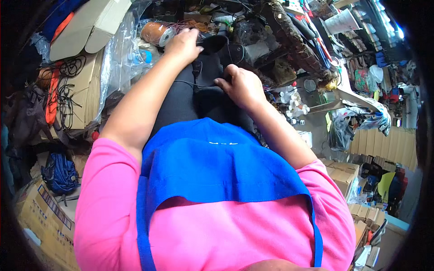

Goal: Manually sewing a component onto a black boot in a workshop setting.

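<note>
My right hand [244,86] is closed in a pinch above my right thigh, with a thin dark cord [187,83] at its fingertips. The cord runs left across my dark-trousered legs. Farther forward, my left hand [182,46] has its fingers bent and its thumb a little apart. Whatever those fingers hold is too small or hidden to make out. Just right of that hand is a black item with a rounded edge [213,44], its kind unclear against the dark trousers. An orange spool [156,34] lies beside my left hand, with dark red strands [183,25] behind it.
Cardboard [92,29] and clear plastic sheeting [122,54] crowd the left side, with tangled black cords [68,92] hanging there. A worn, cluttered bench [289,38] stands ahead to the right. Several white bottles [296,108] are beyond my right forearm. A box [45,221] sits at lower left.
</note>
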### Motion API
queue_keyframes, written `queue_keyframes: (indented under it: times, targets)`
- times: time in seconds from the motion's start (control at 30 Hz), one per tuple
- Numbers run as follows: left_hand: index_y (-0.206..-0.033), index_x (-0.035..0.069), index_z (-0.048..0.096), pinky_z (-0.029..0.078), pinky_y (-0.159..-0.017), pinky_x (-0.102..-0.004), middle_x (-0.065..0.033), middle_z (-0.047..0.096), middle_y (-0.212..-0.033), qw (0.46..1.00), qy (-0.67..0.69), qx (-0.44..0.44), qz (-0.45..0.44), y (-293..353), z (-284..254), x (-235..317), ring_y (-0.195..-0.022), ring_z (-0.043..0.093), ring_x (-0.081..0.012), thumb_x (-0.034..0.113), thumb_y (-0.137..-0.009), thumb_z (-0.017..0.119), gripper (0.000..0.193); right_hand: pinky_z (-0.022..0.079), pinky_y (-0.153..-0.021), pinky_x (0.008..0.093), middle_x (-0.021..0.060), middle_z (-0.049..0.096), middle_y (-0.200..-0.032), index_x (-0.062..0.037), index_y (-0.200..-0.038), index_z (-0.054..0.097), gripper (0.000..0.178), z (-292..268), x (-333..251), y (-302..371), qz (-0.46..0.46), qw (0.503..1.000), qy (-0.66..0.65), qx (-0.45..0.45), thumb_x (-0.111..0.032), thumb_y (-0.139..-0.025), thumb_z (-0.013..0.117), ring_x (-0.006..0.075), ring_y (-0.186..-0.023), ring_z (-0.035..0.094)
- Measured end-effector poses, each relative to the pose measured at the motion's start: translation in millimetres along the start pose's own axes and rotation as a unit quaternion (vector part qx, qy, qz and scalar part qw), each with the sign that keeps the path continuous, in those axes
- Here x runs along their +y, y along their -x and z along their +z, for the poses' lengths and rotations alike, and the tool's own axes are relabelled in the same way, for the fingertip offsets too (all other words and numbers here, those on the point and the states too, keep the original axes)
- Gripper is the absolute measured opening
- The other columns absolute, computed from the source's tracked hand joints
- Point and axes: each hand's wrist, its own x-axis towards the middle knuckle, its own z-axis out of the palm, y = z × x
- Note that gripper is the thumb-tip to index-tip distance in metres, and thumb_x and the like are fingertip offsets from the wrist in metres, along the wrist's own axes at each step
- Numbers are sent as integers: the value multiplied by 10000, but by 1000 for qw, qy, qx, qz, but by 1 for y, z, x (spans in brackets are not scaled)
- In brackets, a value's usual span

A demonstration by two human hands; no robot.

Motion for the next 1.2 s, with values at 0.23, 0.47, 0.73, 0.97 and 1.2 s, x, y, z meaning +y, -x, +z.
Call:
queue_keyframes:
  times: [0.23, 0.47, 0.73, 0.97, 1.2]
  targets:
    - [-932, 67, 622, 458, -875, -348, -102, 530, -1038, 943, 277, -54, 174, 57, -9, 45, -988, 559, -274, 227, -773, 718, 245, 468, -656, 416, 164, 597, -715, -17, -739, 588, 341, 6, 31, 5, -186, 967, -101, 141, -340, -802, 677, 324, -713, 612]
    - [-958, 83, 617, 429, -934, -368, -131, 481, -1120, 938, 284, -100, 173, 56, 8, 37, -1066, 517, -297, 225, -767, 724, 261, 426, -560, 420, 209, 547, -639, 13, -731, 565, 299, -1, 40, 12, -179, 965, -190, -17, -259, -836, 627, 311, -547, 525]
    - [-1101, 84, 582, 447, -924, -397, -130, 513, -1158, 977, 174, 17, 121, 85, -33, 28, -1078, 543, -333, 220, -780, 706, 370, 413, -623, 285, 33, 502, -687, 6, -834, 538, 202, -15, 70, 55, -101, 915, -390, -4, -171, -924, 572, 95, -676, 471]
    - [-965, 47, 585, 484, -724, -396, -93, 605, -948, 968, 35, -113, 219, 117, -57, 7, -829, 622, -268, 91, -807, 643, 174, 480, -730, 361, 197, 628, -865, -2, -1002, 570, 343, 19, 53, 19, -183, 963, -191, 58, -259, -806, 686, 265, -798, 624]
    - [-949, 25, 613, 458, -671, -292, -69, 612, -794, 974, 164, -63, -144, 125, -102, -46, -743, 574, -143, 97, -873, 568, 114, 488, -714, 322, 43, 620, -780, -32, -900, 601, 330, 25, 64, -21, -7, 733, -638, 237, -332, -981, 490, 203, -726, 587]
